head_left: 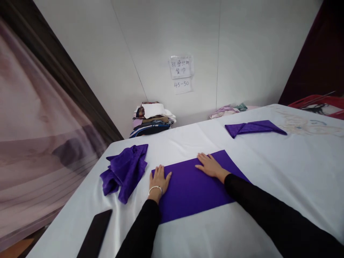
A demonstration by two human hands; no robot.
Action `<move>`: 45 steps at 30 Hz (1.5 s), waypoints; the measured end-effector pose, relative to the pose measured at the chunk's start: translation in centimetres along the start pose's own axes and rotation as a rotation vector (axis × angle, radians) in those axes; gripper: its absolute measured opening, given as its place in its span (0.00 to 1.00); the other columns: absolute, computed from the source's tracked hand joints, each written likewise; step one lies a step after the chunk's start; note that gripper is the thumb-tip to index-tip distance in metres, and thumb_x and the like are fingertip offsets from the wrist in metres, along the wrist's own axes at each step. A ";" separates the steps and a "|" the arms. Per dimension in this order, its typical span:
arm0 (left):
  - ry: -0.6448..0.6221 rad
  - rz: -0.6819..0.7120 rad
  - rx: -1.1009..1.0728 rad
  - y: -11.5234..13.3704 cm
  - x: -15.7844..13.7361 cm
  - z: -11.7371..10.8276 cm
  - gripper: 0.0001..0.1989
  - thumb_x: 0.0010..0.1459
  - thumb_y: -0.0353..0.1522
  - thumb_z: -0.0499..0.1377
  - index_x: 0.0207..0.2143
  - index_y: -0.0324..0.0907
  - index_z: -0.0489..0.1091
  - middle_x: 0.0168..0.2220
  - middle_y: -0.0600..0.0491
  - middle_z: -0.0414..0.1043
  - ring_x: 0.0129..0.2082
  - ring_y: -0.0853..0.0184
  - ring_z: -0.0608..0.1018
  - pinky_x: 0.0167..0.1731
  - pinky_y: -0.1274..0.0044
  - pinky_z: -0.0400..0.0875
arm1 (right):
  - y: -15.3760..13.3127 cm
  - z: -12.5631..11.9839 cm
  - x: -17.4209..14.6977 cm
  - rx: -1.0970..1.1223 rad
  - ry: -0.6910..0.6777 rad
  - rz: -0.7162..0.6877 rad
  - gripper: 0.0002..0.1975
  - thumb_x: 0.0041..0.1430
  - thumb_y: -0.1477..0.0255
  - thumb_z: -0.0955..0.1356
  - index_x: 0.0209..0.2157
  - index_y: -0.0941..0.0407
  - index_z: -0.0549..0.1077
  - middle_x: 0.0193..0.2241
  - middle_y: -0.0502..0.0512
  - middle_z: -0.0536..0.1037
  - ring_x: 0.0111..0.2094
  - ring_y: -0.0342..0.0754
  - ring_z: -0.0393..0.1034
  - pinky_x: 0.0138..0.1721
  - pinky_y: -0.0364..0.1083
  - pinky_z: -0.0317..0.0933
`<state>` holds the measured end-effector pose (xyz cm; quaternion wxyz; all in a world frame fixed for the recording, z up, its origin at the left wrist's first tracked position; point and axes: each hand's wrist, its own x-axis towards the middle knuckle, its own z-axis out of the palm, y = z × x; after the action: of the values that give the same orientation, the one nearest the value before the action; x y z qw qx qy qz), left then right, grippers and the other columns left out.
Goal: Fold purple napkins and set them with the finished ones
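A white-covered table (290, 172) stands before a pale wall (172, 32). Near its left edge I see a crumpled purple bundle (129, 166). Next, the left hand (159, 181) lies flat, fingers slightly parted, gripping nothing, on the flat purple cloth (190, 191) short of the far edge; the right hand (210, 166), likewise spread and gripping nothing, rests on it too. A folded purple piece (256, 127) lies near the far edge, rightward.

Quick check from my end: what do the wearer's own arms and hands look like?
Long, plain black sleeves reach the wrists. Both hands are gloveless; the left hand has a thin, pale, silvery bracelet at its wrist.
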<state>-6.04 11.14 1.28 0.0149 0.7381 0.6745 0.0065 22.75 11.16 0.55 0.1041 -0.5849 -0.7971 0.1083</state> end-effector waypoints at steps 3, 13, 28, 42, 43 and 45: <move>-0.011 -0.088 0.001 -2.7 0.3 -0.3 0.35 0.58 0.48 0.37 0.61 0.36 0.47 0.64 0.49 0.42 0.63 0.60 0.45 0.59 0.60 0.43 | 5.1 -1.2 -1.3 -0.072 0.018 0.137 0.39 0.57 0.47 0.48 0.61 0.58 0.51 0.62 0.59 0.49 0.62 0.53 0.38 0.59 0.56 0.34; -0.001 -0.149 -0.015 0.6 -1.2 -1.6 0.35 0.58 0.48 0.39 0.61 0.34 0.47 0.63 0.43 0.40 0.63 0.56 0.45 0.57 0.56 0.42 | 1.1 -2.0 -3.5 -0.067 0.100 0.185 0.39 0.58 0.48 0.49 0.61 0.61 0.50 0.62 0.64 0.48 0.62 0.57 0.36 0.58 0.60 0.31; -0.042 -0.157 0.102 -5.6 -9.0 -1.0 0.31 0.61 0.42 0.35 0.61 0.35 0.44 0.64 0.50 0.39 0.63 0.60 0.44 0.58 0.59 0.43 | 6.6 -2.7 -14.5 -0.113 0.100 0.277 0.38 0.57 0.48 0.49 0.61 0.58 0.50 0.62 0.60 0.49 0.62 0.56 0.38 0.58 0.61 0.34; 0.005 0.148 0.018 7.5 -10.5 -0.3 0.31 0.60 0.45 0.40 0.61 0.39 0.48 0.63 0.48 0.42 0.63 0.59 0.46 0.58 0.59 0.41 | -5.1 -0.1 -10.5 0.031 0.082 0.035 0.37 0.59 0.49 0.48 0.62 0.59 0.48 0.62 0.59 0.47 0.63 0.54 0.33 0.59 0.58 0.27; -0.005 0.112 0.018 6.6 -10.5 -0.2 0.31 0.59 0.45 0.40 0.61 0.39 0.48 0.64 0.48 0.42 0.63 0.59 0.45 0.58 0.59 0.41 | -4.8 0.1 -10.6 0.029 0.070 0.042 0.37 0.58 0.49 0.48 0.62 0.59 0.48 0.62 0.59 0.47 0.63 0.54 0.34 0.59 0.58 0.27; -0.021 0.017 0.025 3.6 -10.6 -0.2 0.32 0.60 0.45 0.39 0.61 0.37 0.46 0.64 0.48 0.40 0.63 0.59 0.44 0.58 0.59 0.41 | -3.2 -0.1 -11.5 0.010 0.065 0.089 0.38 0.58 0.48 0.48 0.61 0.58 0.49 0.62 0.59 0.47 0.63 0.54 0.34 0.59 0.58 0.27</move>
<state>-3.38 0.28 1.74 0.0129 0.7441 0.6679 -0.0096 23.30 -0.74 1.16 0.1282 -0.6224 -0.7659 0.0978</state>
